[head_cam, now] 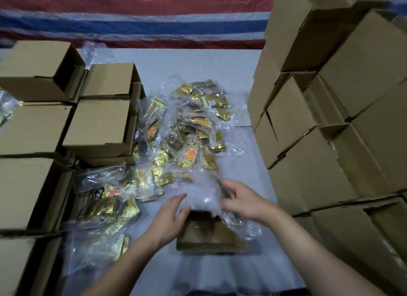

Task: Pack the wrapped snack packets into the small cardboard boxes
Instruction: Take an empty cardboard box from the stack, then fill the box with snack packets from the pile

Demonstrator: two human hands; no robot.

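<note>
A small open cardboard box sits on the table in front of me. Above its far edge is a blurred clear plastic bag; what it contains I cannot make out. My right hand grips the bag's right side with curled fingers. With straight fingers, my left hand touches the box's left wall and the bag's lower left edge. Beyond lies a heap of clear bags holding gold snack packets. More such bags lie at the left.
Closed small cardboard boxes are stacked along the left side. A tall stack of boxes walls off the right. A red, white and blue striped sheet hangs behind the grey table.
</note>
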